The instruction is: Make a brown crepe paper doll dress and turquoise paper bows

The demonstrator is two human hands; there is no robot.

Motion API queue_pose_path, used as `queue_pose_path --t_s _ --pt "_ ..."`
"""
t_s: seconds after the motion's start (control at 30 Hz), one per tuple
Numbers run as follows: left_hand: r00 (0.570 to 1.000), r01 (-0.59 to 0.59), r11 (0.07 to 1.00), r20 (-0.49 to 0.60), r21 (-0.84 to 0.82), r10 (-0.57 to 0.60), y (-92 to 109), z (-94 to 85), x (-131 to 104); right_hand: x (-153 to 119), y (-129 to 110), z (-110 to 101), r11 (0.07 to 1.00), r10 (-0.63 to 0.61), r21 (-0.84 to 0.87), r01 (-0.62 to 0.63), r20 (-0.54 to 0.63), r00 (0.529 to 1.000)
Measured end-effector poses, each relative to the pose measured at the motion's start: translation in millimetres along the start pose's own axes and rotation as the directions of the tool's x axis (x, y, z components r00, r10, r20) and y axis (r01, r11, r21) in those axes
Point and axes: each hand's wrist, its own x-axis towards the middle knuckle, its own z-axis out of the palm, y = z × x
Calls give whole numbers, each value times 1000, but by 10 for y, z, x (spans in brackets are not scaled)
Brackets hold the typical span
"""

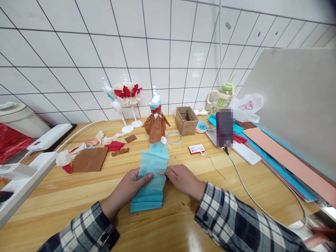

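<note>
blue crepe paper strip (151,176) flat on table (78,196), long axis 12–6 | left hand (126,190) pinching edge at 9 | right hand (183,180) pinching edge at 3 | equally near, strip between

Pale-to-deep teal crepe paper (152,178), brown paper sheet (89,160), black-and-white plaid sleeves (231,220), honey wooden table (78,196)

A folded paper strip (152,178) lies near the table's (78,196) front edge, between both hands. Behind it stands a doll (156,122); a box (186,120) sits to the doll's right, paper scraps (89,157) to its left.
</note>
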Motion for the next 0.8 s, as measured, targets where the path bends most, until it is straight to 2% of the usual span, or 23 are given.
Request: queue_pose_path --t_s 0.2,0.33,0.6,0.8 --pt "999 -43 998 -2 36 43 -13 0 22 4 -1 38 1000 -11 1 11 -75 997" --pt "997 -73 993 -23 93 75 -30 3 33 16 -4 59 1000 -8 20 10 -79 997" --pt "996 -77 992 -43 104 82 15 48 29 36 -35 87 999 4 45 0 -97 995" --pt "982 -159 975 -81 154 173 -10 31 61 26 -98 70 999 20 48 -14 -123 992"
